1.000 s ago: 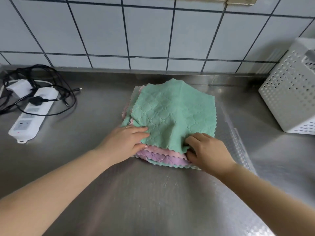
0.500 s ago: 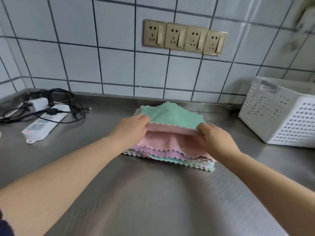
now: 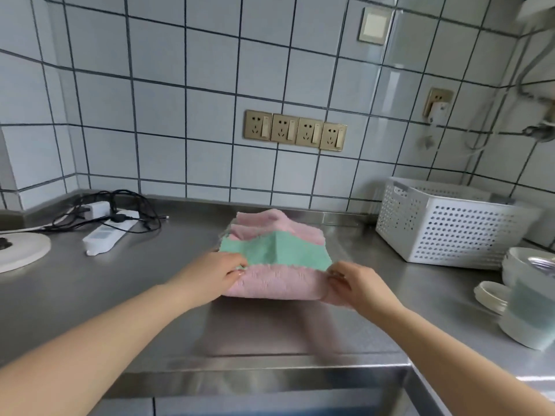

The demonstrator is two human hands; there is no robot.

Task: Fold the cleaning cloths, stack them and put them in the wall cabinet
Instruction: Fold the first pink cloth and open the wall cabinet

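A stack of cleaning cloths (image 3: 274, 265) is held just above the steel counter (image 3: 120, 280), tilted toward me. A green cloth (image 3: 279, 250) lies across the middle, pink cloths show behind it and along the near fold. My left hand (image 3: 216, 271) grips the stack's left side. My right hand (image 3: 357, 283) grips its right side. The wall cabinet is not in view.
A white perforated basket (image 3: 444, 223) stands at the back right. White bowls and a pale container (image 3: 528, 295) sit at the right edge. A power strip with tangled black cables (image 3: 111, 229) lies at the back left, beside a round white plate (image 3: 21, 250). Wall sockets (image 3: 295, 132) sit above.
Both hands slid under the stack's sides and lifted it off the counter, tilting it toward me. My view rose, showing more wall and the counter's front edge.
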